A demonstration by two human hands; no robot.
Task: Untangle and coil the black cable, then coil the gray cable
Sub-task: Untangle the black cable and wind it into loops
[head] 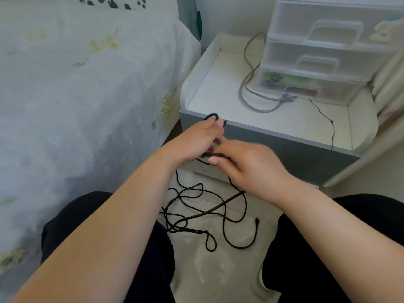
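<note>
The left hand (202, 138) is curled around a small bundle of the black cable (209, 212), with one finished loop poking out above its knuckles just off the near-left corner of the tabletop (220, 99). It appears to serve as the anchor on which turns are gathered. The right hand (244, 166), blurred, pinches a strand between thumb and fingers right beside the left, likely feeding the next turn. Most of the black cable hangs from the hands to the floor (220, 270) between the person's knees, lying there in loose, crossing loops (one free plug end lies apart, toward the right knee), so the untangling seems only partly done.

The gray cable (251, 92) lies untouched on the tabletop, running from the far edge to a loop near the middle, beside a translucent drawer unit (323, 53) at the far-right corner. Its bottom drawer holds colourful items too hazy to name.
</note>
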